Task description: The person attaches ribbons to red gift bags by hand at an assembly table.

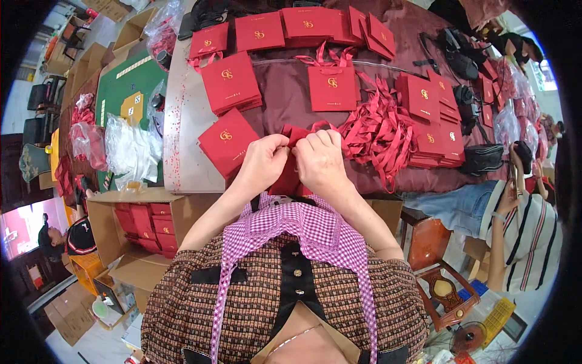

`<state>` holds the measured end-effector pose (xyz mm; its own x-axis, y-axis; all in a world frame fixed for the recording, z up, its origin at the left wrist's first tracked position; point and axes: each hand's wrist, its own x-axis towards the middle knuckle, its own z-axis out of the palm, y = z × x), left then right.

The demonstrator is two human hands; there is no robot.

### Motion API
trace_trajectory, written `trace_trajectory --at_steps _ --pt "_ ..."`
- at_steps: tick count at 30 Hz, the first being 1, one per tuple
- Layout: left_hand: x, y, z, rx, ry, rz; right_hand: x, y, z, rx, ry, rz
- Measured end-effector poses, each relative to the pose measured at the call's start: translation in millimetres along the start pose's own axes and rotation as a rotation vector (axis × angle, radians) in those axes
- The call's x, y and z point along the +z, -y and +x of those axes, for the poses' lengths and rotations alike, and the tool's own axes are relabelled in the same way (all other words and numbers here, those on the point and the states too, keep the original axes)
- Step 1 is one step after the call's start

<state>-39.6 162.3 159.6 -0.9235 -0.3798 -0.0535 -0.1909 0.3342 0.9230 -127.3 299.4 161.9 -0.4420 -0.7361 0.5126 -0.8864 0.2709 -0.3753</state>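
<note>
A small red paper gift bag (287, 181) is held close in front of me at the table's near edge, largely hidden by my hands. My left hand (265, 159) pinches its upper left part, fingers closed. Opposite it, my right hand (317, 159) is closed on the bag's upper right part, and a bit of red ribbon shows behind its knuckles. Just right of that hand lies a big tangled heap of red ribbons (382, 133). Farther back, a red bag with ribbon handles (332, 88) lies on the cloth. Flat red bags (225, 141) are stacked beside my left hand.
More stacked red bags (259, 31) line the back, with others (427, 100) at right beside a black pouch (483, 159). An open cardboard box (136, 209) of red bags stands at lower left. Beyond it is a green table (121, 91). Another person (521, 236) stands at right near a wooden chair (433, 255).
</note>
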Motion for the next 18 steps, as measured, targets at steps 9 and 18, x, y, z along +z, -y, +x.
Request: trace_trajectory --at_steps 9,18 --pt "-1.3 -12.9 11.5 0.369 0.113 0.096 -13.8 -21.9 -0.3 0.255 0.116 0.329" --pt "-7.2 -22.1 9.2 0.483 0.122 0.330 -4.3 -18.5 -12.0 0.293 0.063 0.469"
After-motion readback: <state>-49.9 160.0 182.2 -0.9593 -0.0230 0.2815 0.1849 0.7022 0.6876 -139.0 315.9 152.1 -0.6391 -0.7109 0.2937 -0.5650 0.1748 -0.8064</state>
